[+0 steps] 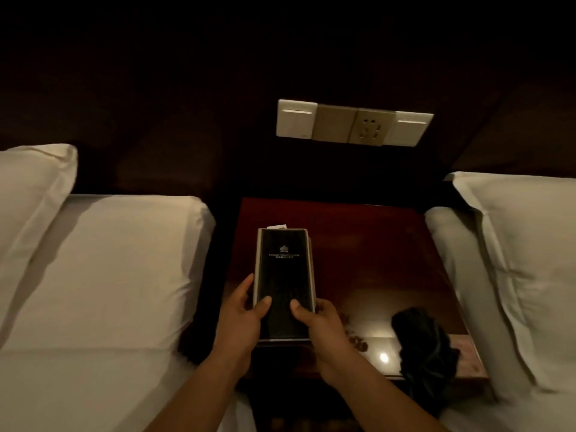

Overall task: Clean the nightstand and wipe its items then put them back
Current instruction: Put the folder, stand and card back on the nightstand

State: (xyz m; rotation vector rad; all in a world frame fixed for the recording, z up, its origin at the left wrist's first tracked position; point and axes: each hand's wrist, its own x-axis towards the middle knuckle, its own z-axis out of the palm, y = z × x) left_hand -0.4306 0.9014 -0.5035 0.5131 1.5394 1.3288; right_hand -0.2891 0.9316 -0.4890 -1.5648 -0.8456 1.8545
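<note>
Black folder [283,275] is gripped at its near end by both hands, left hand [241,319] on the left edge and right hand [321,325] on the right, with the thumbs pressed on the cover. Its long axis runs straight away from the person, over the left part of the nightstand [374,244]. Bare wood is open to the right, a dark cloth [424,347] lies at the front right corner nearer the right hand, and left bed [109,260] and right bed [448,260] close both sides.
</note>
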